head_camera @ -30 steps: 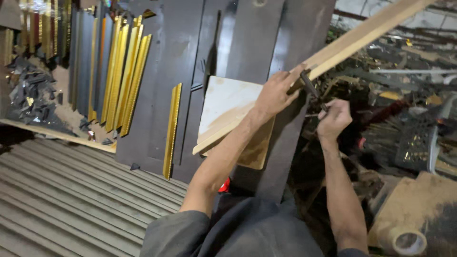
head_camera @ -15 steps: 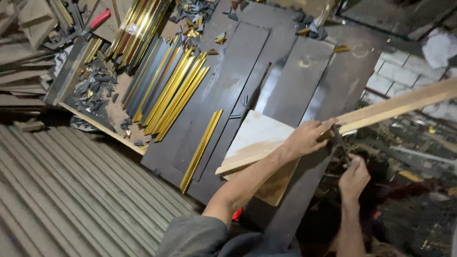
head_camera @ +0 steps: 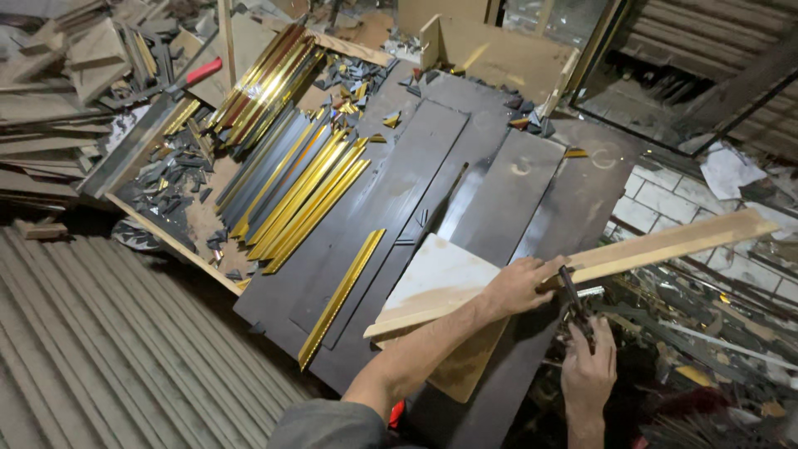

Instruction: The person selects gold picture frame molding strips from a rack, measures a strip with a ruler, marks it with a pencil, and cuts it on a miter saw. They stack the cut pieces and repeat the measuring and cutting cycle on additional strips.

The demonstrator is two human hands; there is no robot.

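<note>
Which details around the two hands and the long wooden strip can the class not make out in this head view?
- Wooden strip: the part under the left hand is hidden.
- Dark tool in the right hand: too small and dim to identify.
- Pale board: its lower part is covered by the forearm.

Dark panels (head_camera: 391, 191) left of wooden strip (head_camera: 665, 245) lie open; gold trim (head_camera: 341, 295) and scrap clutter (head_camera: 715, 333) flank it.
</note>
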